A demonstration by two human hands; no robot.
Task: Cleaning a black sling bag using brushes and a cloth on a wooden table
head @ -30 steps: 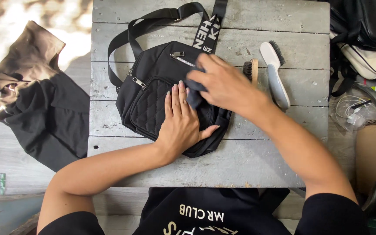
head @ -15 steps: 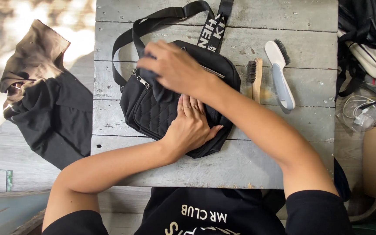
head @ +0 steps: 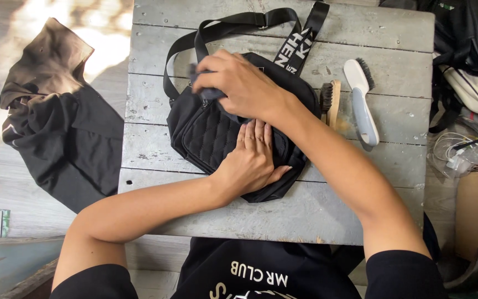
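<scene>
Weathered grey planks make up the counter (head: 156, 138), set outdoors with sun patches on the floor at the left. Right hand (head: 244, 86) has its grip closed around a small dark grey cloth (head: 206, 93), pressed on the upper left part of the black fabric bag with a quilted front pocket (head: 211, 135). Left hand (head: 253, 160) lies flat and open on the bag's lower right part, just below the right wrist, holding nothing. From the cloth, the bag's long axis runs diagonally down to the right, toward the left hand. Its black webbing strap (head: 233, 25) loops toward the counter's far edge. Beside the bag's right side lie a wooden brush (head: 332, 99) and a white-handled brush (head: 360, 102). Dark clothing (head: 62, 127) is heaped off the counter's left edge.
</scene>
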